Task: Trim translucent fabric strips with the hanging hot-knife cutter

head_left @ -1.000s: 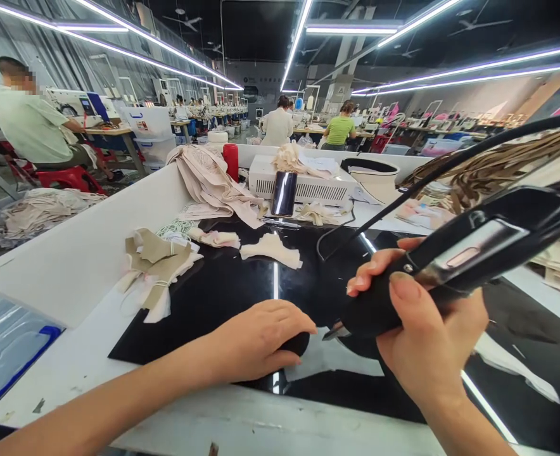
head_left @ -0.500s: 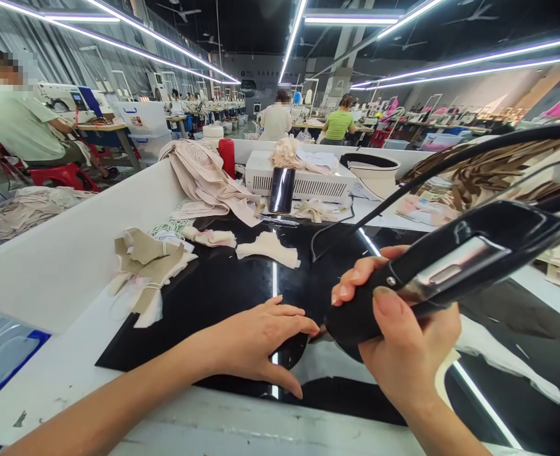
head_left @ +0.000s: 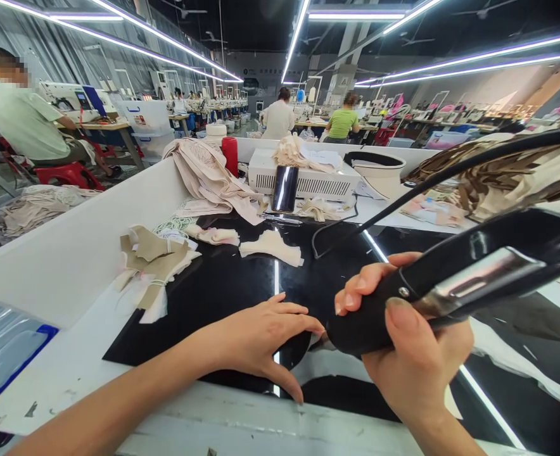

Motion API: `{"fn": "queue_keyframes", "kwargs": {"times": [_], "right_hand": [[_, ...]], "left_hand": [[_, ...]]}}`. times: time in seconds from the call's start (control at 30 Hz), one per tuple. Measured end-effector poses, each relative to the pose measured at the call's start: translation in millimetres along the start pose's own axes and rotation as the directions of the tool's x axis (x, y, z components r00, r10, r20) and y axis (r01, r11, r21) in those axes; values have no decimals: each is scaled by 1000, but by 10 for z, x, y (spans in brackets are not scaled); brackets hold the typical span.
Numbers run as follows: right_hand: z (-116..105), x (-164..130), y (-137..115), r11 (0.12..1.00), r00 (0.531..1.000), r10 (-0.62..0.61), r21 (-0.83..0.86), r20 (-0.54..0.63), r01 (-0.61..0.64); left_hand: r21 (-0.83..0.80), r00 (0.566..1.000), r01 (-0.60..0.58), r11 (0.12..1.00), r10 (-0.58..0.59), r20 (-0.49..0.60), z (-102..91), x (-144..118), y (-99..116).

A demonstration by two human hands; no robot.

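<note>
My right hand (head_left: 413, 354) is wrapped round a black corded hand tool (head_left: 470, 269) with a silver plate along its side. The tool slants down to the left, its rounded end low over the glossy black board (head_left: 213, 285). What its working tip touches is hidden. My left hand (head_left: 265, 342) rests on the board with thumb and fingers spread, holding nothing, the index fingertip close beside the tool's end. Part of a cream fabric piece (head_left: 522, 364) shows beyond my right wrist. Ahead of my hands lies a small cut cream fabric piece (head_left: 271, 247).
Tied beige fabric pieces (head_left: 154, 250) lie at the board's left. Behind stand a phone (head_left: 284, 189), a white vented box (head_left: 322, 185) and a red thread cone (head_left: 230, 156). The tool's black cable (head_left: 417, 177) arches across the right. Co-workers (head_left: 21, 120) sit further off.
The tool and my right hand have shifted slightly right in the picture. My left hand stays spread in nearly the same place. The whole view has moved a little.
</note>
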State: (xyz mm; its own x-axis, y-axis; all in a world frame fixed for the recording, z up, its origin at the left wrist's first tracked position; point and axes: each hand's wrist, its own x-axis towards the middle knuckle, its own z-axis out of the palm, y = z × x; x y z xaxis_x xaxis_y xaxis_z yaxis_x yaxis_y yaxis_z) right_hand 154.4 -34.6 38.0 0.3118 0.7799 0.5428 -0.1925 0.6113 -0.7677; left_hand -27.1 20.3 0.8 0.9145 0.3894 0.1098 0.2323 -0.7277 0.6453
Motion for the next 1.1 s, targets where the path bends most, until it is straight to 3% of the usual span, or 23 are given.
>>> {"fn": "queue_keyframes", "kwargs": {"times": [0.3,0.57,0.87,1.1], "right_hand": [[39,-45,-21,999,999,42,10,11,-42],[64,-168,-25,997,993,51,55,108,-58],[64,-48,-115,997,998,54,51,33,-56],[-104,132,-205,1000,994,-22,-4,-109,21]], "left_hand": [[7,1000,-26,1000,26,-17,14,0,-12],[3,1000,-20,1000,20,-11,23,-2,-22],[-16,998,-42,999,41,-53,6,-30,13],[145,991,-90,985,103,-80,-89,-128,-53]]}}
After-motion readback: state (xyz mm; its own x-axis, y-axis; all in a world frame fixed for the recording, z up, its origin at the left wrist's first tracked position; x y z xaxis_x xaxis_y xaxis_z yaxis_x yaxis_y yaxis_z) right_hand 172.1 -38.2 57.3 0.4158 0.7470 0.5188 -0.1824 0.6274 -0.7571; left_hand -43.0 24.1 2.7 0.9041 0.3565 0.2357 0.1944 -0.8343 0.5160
